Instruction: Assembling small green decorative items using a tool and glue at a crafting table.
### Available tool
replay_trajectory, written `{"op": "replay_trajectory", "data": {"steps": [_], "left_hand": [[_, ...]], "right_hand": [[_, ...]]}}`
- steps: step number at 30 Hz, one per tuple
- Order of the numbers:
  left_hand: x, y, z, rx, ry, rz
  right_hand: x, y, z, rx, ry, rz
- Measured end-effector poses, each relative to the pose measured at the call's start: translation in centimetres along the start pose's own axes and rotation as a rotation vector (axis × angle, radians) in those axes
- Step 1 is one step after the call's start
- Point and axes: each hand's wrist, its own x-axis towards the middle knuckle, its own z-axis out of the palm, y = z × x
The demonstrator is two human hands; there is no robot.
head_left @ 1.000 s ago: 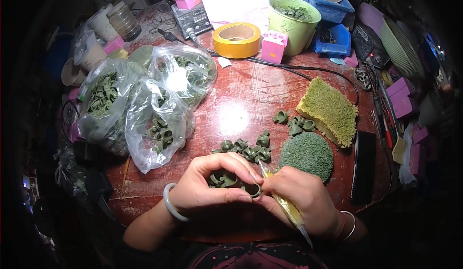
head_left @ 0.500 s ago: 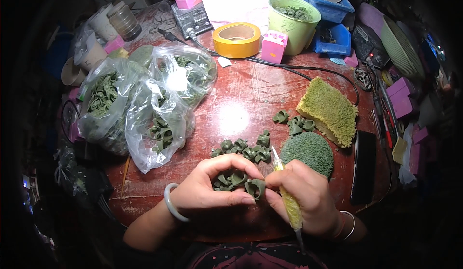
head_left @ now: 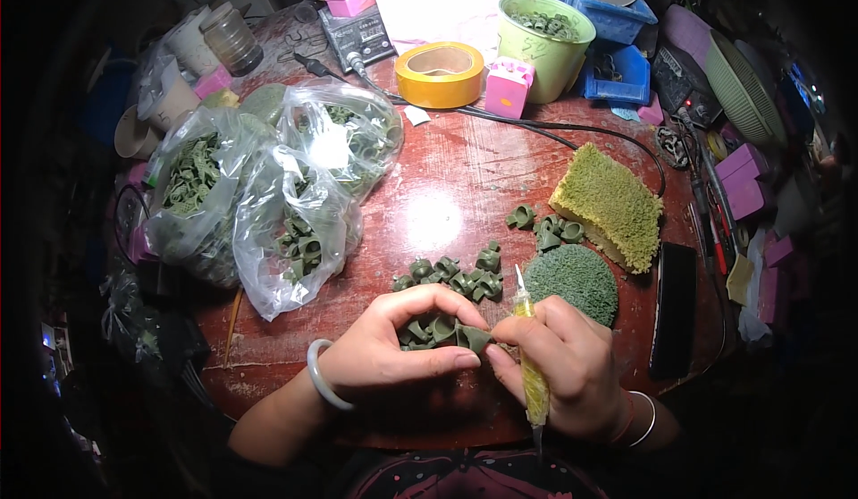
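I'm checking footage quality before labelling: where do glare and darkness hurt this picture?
Head view: glare whitens patches of the red tabletop and a clear bag; head view: the outer margins fall to near-black, hiding detail; head view: the left hand and right hand are brightly lit.

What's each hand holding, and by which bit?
The right hand holds a pointed tool by its yellow-wrapped middle. The left hand holds a green ring by its outer side, between thumb and finger.

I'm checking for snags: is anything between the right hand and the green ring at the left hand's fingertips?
Nothing visible: the right hand is right beside the green ring, and its tool points away from it.
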Motion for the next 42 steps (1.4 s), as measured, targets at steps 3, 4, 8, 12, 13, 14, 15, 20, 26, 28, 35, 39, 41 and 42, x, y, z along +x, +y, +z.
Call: {"op": "replay_trajectory", "data": {"steps": [3, 4, 8, 12, 13, 14, 15, 20, 26, 28, 35, 39, 41, 42], "left_hand": [[0.0, 0.4, 0.0, -0.052, 0.030, -0.070], [-0.1, 0.5, 0.1, -0.053, 0.030, -0.070], [-0.1, -0.1, 0.2, -0.091, 0.100, -0.077], [-0.1, 0.1, 0.1, -0.051, 0.121, -0.076], [-0.1, 0.1, 0.1, -0.051, 0.120, -0.075], [0.0, 0.0, 0.1, -0.025, 0.115, -0.048], [0.1, -0.1, 0.1, 0.001, 0.110, -0.022], [0.1, -0.5, -0.2, 0.049, 0.105, 0.019], [0.2, -0.2, -0.2, 0.052, 0.103, 0.004], [0.2, 0.0, 0.0, 0.053, 0.102, -0.021], [-0.1, 0.6, 0.6, -0.200, 0.202, -0.191], [-0.2, 0.4, 0.2, -0.407, 0.237, -0.208], [-0.3, 0.2, 0.1, -0.466, 0.236, -0.168], [-0.3, 0.1, 0.0, -0.465, 0.237, -0.169]], "right_hand": [[0.0, 0.2, 0.2, 0.015, 0.022, -0.012], [0.0, 0.3, 0.3, 0.032, 0.035, -0.019], [-0.1, 0.5, 0.3, 0.076, 0.054, -0.021], [0.5, 0.5, -0.1, 0.192, 0.066, -0.094], [0.5, 0.4, -0.3, 0.238, 0.083, -0.123], [0.5, 0.5, -0.4, 0.236, 0.083, -0.122], [0.4, 0.6, -0.5, 0.233, 0.060, -0.150], [0.4, 0.5, -0.8, 0.295, -0.059, -0.187], [0.3, 0.6, -0.5, 0.259, -0.029, -0.183], [0.0, 0.8, -0.1, 0.235, -0.058, -0.231], [-0.4, 0.4, -0.2, 0.293, -0.018, -0.085], [-0.2, 0.3, -0.4, 0.288, 0.007, 0.019], [-0.1, 0.9, 0.2, 0.189, -0.029, -0.026], [-0.1, 1.0, 0.4, 0.089, -0.065, -0.071]]}}
